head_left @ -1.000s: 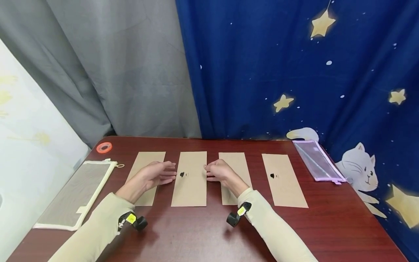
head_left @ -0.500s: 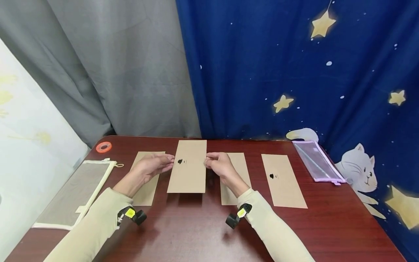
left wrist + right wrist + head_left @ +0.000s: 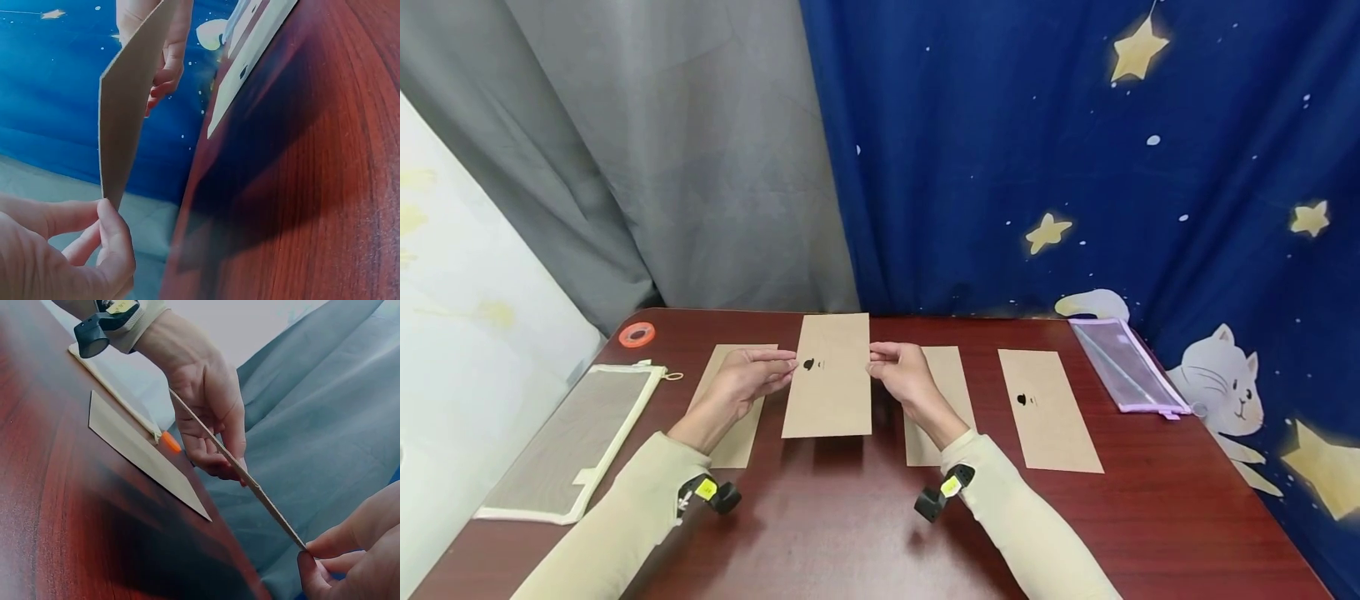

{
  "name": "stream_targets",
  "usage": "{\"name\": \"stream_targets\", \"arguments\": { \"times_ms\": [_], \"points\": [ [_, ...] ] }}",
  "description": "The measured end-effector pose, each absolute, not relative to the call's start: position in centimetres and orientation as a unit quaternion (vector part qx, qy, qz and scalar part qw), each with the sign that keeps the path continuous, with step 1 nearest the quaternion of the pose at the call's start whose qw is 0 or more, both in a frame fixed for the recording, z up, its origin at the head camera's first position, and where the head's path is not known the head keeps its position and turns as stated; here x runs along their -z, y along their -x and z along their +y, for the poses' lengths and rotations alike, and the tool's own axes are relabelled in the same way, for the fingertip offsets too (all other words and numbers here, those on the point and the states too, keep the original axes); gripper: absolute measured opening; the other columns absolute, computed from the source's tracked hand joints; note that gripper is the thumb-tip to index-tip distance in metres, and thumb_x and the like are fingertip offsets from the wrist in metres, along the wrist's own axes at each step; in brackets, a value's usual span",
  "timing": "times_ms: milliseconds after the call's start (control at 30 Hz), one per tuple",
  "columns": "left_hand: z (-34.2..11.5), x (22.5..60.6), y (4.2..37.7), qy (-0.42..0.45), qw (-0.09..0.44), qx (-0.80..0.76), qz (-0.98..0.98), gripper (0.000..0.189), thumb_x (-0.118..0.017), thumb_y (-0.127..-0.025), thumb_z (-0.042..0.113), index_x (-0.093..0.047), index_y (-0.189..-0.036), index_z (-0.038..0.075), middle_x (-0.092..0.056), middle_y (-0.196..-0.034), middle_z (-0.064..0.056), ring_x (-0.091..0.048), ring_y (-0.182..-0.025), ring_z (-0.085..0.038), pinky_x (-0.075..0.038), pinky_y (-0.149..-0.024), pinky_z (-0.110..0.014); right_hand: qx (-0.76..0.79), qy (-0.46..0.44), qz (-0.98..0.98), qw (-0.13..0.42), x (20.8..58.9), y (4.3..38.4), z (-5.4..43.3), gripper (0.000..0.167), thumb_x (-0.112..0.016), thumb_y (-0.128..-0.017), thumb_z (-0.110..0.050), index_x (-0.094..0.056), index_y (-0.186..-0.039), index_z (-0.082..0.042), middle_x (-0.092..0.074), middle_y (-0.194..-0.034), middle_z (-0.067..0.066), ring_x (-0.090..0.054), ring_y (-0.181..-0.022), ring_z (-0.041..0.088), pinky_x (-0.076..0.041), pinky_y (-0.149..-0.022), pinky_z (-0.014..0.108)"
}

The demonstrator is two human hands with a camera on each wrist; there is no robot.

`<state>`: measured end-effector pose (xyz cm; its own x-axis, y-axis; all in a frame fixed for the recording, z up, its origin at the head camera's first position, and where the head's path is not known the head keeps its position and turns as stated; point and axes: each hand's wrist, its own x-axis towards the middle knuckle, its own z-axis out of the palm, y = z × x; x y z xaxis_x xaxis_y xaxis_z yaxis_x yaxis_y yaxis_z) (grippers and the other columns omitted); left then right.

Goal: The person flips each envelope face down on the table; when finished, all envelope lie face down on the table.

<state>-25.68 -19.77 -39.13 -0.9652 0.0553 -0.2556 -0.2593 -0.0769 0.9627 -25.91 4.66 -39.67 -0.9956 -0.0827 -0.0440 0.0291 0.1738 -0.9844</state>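
Note:
A tan kraft card (image 3: 831,396), printed with a small black hat and a thin short mark, hangs above the table in the head view. My left hand (image 3: 741,383) pinches its left edge between thumb and fingers. At the opposite edge my right hand (image 3: 910,379) pinches it too. The left wrist view shows the card's plain underside (image 3: 128,112), raised off the tabletop with a shadow below. Three similar cards lie flat: a left one (image 3: 737,448) partly under my left hand, one (image 3: 951,383) partly behind my right hand, and a far-right one (image 3: 1052,417) with the same print.
On the left lie a white-edged mesh zip pouch (image 3: 576,433) and an orange ring-shaped roll (image 3: 637,335). A purple zip pouch (image 3: 1108,362) sits at the table's right edge. Curtains (image 3: 700,167) hang close behind the dark red wooden table (image 3: 820,533).
Both hands have taken hold of the second card from the left and lifted it off the table, its front edge now raised. The other cards have stayed in place.

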Motion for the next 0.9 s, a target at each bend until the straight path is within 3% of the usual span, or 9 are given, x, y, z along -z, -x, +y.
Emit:
{"name": "stream_targets", "arguments": {
  "times_ms": [233, 433, 633, 733, 867, 900],
  "points": [
    [-19.9, 38.5, 25.4, 0.073, 0.101, -0.75, 0.65, 0.044, -0.064, -0.093, -0.006, -0.054, -0.135, -0.015, -0.076, -0.083, 0.006, -0.072, -0.077, -0.001, -0.062, -0.079, -0.02, 0.644, 0.007, 0.763, 0.05, 40.4, 26.0, 4.5, 0.035, -0.064, -0.088, 0.005, -0.068, -0.123, 0.005, -0.07, -0.112, 0.019, -0.064, -0.099, 0.018, -0.058, -0.091, 0.028],
    [-20.0, 37.6, 24.9, 0.071, 0.098, -0.772, 0.623, 0.025, -0.067, -0.091, -0.007, -0.074, -0.114, -0.003, -0.077, -0.085, 0.003, -0.074, -0.081, -0.004, -0.062, -0.084, -0.023, 0.658, 0.004, 0.75, 0.07, 41.6, 26.1, 4.1, 0.037, -0.064, -0.087, 0.009, -0.068, -0.124, 0.006, -0.07, -0.111, 0.022, -0.065, -0.1, 0.02, -0.058, -0.095, 0.03],
    [-19.3, 36.9, 24.9, 0.053, 0.084, -0.745, 0.66, 0.026, -0.066, -0.091, -0.006, -0.069, -0.116, -0.011, -0.076, -0.083, 0.002, -0.073, -0.081, -0.004, -0.062, -0.084, -0.023, 0.625, 0.023, 0.776, 0.083, 42.3, 26.2, 4.0, 0.033, -0.065, -0.089, 0.005, -0.068, -0.121, 0.006, -0.071, -0.104, 0.018, -0.064, -0.09, 0.014, -0.059, -0.085, 0.024],
    [-19.1, 36.6, 25.0, 0.056, 0.075, -0.725, 0.682, 0.027, -0.067, -0.091, -0.004, -0.068, -0.117, -0.013, -0.076, -0.081, 0.002, -0.073, -0.079, -0.003, -0.063, -0.08, -0.021, 0.56, 0.048, 0.826, 0.035, 41.5, 25.9, 3.8, 0.031, -0.068, -0.089, -0.003, -0.07, -0.119, 0.006, -0.074, -0.1, 0.015, -0.067, -0.089, 0.015, -0.057, -0.081, 0.024],
    [-19.0, 36.4, 24.9, 0.054, 0.065, -0.716, 0.693, 0.032, -0.068, -0.091, -0.002, -0.064, -0.12, -0.016, -0.076, -0.081, 0.003, -0.073, -0.078, -0.003, -0.062, -0.08, -0.02, 0.471, 0.114, 0.872, -0.073, 39.2, 24.2, 2.3, 0.03, -0.073, -0.089, -0.013, -0.074, -0.114, 0.004, -0.075, -0.098, 0.015, -0.073, -0.089, 0.022, -0.061, -0.078, 0.028],
    [-19.0, 36.3, 24.9, 0.05, 0.063, -0.714, 0.696, 0.034, -0.068, -0.092, -0.001, -0.063, -0.121, -0.016, -0.075, -0.081, 0.003, -0.072, -0.079, -0.002, -0.062, -0.08, -0.02, 0.449, 0.138, 0.878, -0.094, 38.6, 23.6, 1.7, 0.024, -0.073, -0.09, -0.015, -0.077, -0.106, 0.003, -0.074, -0.093, 0.014, -0.073, -0.086, 0.021, -0.06, -0.074, 0.026]
  ]
}}
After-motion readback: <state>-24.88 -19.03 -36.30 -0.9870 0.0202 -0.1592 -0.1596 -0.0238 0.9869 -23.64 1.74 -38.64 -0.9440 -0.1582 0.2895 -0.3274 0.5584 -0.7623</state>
